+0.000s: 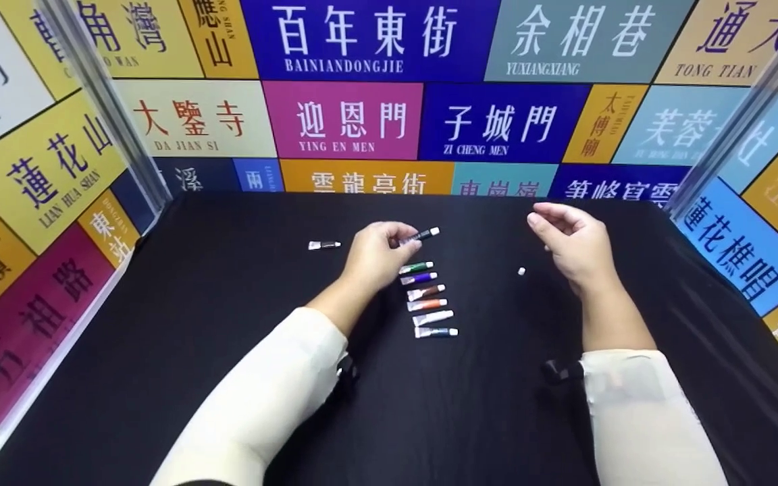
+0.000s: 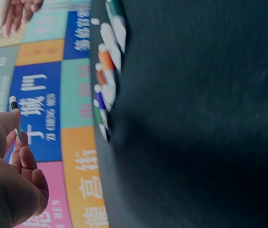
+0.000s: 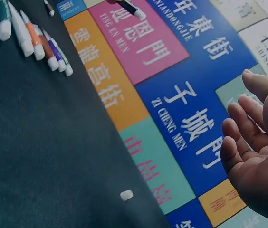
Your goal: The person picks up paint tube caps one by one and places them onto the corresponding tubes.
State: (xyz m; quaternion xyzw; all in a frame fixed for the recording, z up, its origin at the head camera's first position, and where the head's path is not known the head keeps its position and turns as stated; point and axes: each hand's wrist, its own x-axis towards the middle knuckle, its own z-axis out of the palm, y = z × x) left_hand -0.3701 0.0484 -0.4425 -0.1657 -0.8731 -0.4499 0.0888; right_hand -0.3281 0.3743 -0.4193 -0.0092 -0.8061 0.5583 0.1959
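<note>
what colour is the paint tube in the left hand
Black with a white cap: the tube pinched in the left hand, clearest in the head view.

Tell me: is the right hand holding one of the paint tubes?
No; in the head view the right hand hovers empty above the black table, while the left hand pinches the black tube.

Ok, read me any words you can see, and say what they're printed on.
All on the wall panels:
"BAINIANDONGJIE", blue panel
"YING EN MEN", pink panel
"ZI CHENG MEN", blue panel
"DA JIAN SI", cream panel
"LIAN HUA SHAN", yellow panel
Paint tubes: print too small to read.
</note>
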